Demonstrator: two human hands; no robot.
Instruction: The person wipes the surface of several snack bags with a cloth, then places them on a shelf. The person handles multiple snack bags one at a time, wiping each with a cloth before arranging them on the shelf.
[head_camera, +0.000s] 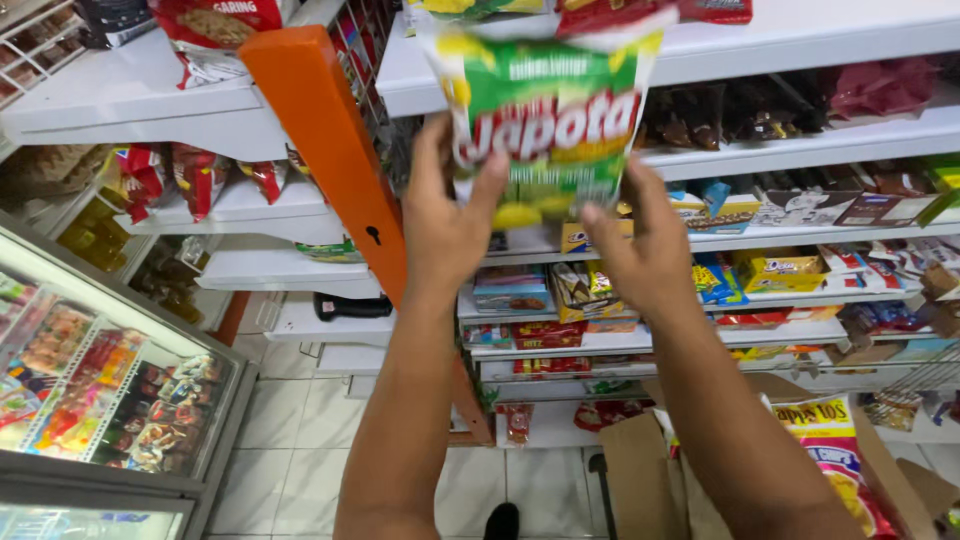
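Both hands up at the top white shelf (800, 40). Left hand (445, 215) and right hand (645, 245) each pinch a lower corner of the green snack bag (550, 120), held upright against the shelf edge. Orange ladder (330, 150) left of it, open cardboard box (650, 470) on the floor below

snack bag (548, 120) held up before the top shelf (820, 40); cardboard box (650, 480) on the floor below right; freezer (110, 400) at left.
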